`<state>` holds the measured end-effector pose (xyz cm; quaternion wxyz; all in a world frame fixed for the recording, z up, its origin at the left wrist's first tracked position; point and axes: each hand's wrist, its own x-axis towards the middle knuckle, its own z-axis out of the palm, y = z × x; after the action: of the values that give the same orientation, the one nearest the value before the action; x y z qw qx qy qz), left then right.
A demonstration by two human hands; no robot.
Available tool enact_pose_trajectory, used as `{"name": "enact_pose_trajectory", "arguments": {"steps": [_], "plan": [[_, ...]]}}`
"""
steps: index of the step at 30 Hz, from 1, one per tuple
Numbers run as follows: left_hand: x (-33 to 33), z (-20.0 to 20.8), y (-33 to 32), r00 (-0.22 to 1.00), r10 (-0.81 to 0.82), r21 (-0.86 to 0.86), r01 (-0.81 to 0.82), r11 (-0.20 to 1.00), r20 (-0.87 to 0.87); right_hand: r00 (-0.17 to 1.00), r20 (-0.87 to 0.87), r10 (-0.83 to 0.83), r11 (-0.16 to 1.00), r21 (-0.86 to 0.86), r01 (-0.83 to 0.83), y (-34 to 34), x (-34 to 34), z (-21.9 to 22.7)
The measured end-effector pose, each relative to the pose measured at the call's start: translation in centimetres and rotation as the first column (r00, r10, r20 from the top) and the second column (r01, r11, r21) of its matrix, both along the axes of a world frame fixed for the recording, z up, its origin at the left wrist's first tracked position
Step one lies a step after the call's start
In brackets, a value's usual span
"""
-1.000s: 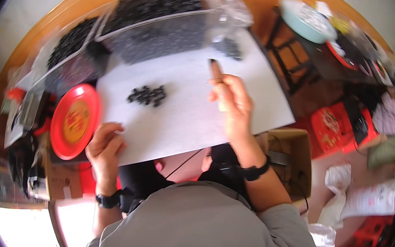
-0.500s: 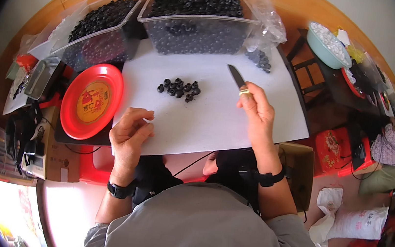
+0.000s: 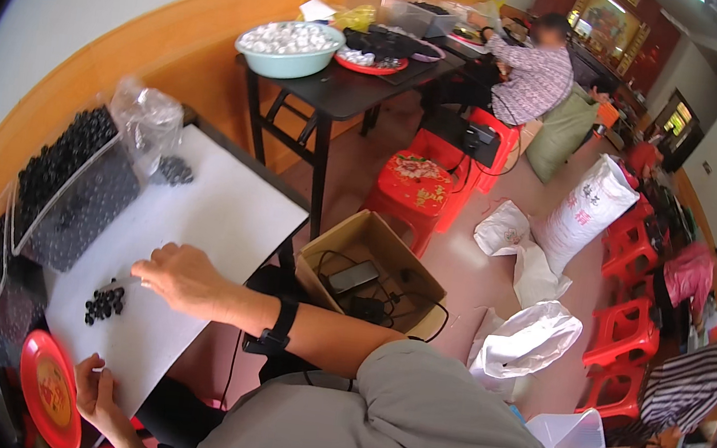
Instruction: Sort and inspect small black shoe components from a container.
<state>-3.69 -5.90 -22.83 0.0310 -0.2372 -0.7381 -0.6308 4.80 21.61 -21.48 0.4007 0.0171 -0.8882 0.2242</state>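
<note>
My right hand (image 3: 182, 279) is closed around a small knife (image 3: 126, 283), mostly hidden behind the fingers and blurred, above the white board (image 3: 201, 196). Just beyond it a small heap of black bead-like pieces (image 3: 104, 304) lies on the board. My left hand (image 3: 94, 390) rests at the board's near edge, beside a round red plate (image 3: 51, 397). Its fingers are loosely curled, the thumb apart, and nothing shows between them. A clear tub (image 3: 78, 212) full of the same black pieces stands at the board's far side.
A second tub (image 3: 8, 306) and a plastic bag (image 3: 145, 122) flank the work. To the right are a cardboard box (image 3: 372, 257) with cables, a red stool (image 3: 412, 186) and white sacks (image 3: 588, 212). A pale basin (image 3: 288, 50) of white pieces tops a black table; a person (image 3: 534, 71) sits beyond.
The view has swung to the right, so the board now lies at the left and more of the room shows. My right hand, raised with the knife before, is now lower and nearer the heap.
</note>
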Motion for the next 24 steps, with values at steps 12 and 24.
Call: {"name": "enact_pose_trajectory", "arguments": {"steps": [12, 24], "plan": [[-0.8, 0.1, -0.8, 1.000, 0.006, -0.065, -0.007, 0.998, -0.017, 1.000, 0.012, 0.029, 0.997, -0.074, -0.028, -0.7, 0.0, -0.1], [-0.4, 2.3, 0.0, 0.935, -0.178, -0.391, 0.047, 0.919, -0.306, 0.998, 0.004, 0.068, 0.988, -0.139, -0.067, -0.8, 0.4, 0.1]]}}
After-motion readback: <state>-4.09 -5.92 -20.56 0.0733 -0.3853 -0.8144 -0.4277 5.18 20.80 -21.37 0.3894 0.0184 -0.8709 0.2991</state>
